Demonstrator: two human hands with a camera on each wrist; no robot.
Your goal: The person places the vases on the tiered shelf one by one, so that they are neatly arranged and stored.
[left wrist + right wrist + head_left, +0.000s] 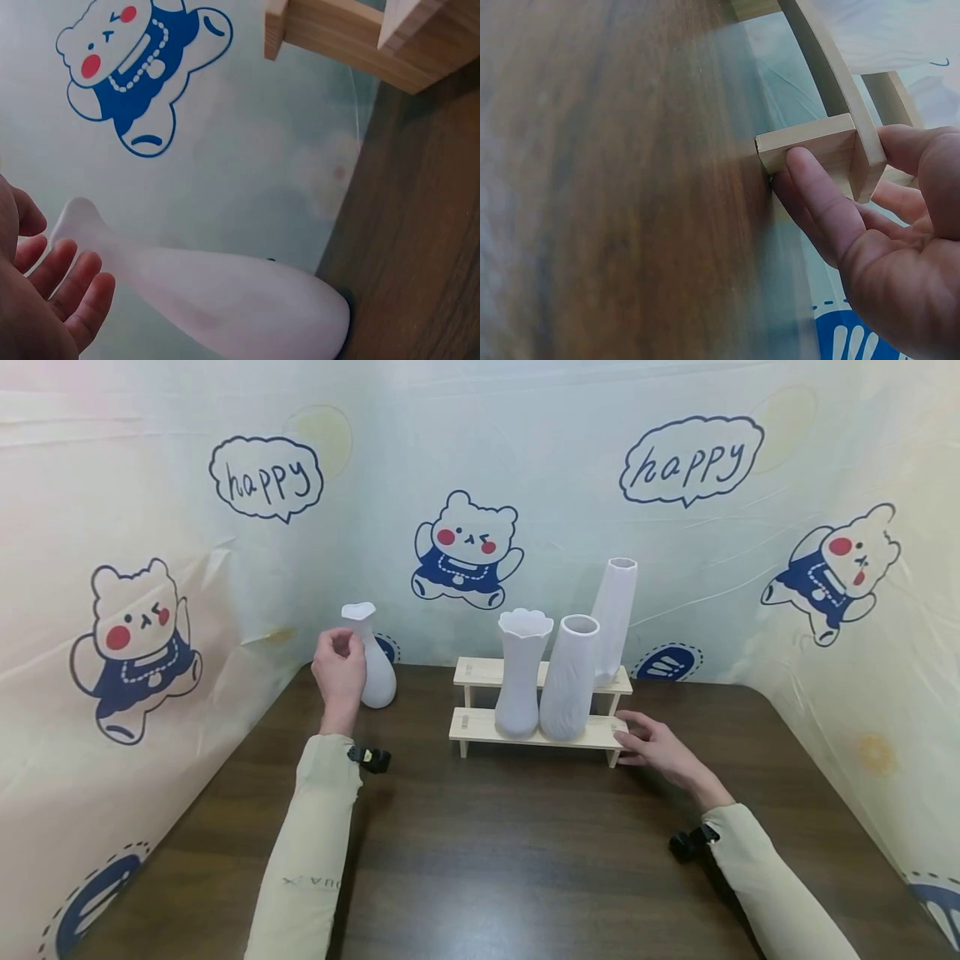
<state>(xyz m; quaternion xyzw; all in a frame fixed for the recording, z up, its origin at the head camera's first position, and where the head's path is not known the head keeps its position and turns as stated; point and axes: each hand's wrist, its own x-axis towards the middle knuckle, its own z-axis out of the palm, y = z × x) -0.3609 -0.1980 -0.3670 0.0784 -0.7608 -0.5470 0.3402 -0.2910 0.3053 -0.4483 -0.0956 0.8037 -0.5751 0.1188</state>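
At the back left of the table stands a white vase (379, 681) with a narrow neck, wavy mouth and rounded body. My left hand (340, 672) is beside its neck, the fingers loosely bent and the thumb apart from them. In the left wrist view the fingertips overlap the vase's upper neck (112, 251). My right hand (660, 750) grips the right end of the two-step wooden stand (476, 724), with fingers against its leg (810, 142) in the right wrist view. On the lower step stand a scalloped-mouth vase (522, 672) and a textured vase (570, 685).
A tall white vase (617, 610) stands on the upper step, leaning slightly right in the head view. The dark wooden table (480, 860) meets a pale cloth backdrop (375, 485) printed with cartoon bears at its back and sides.
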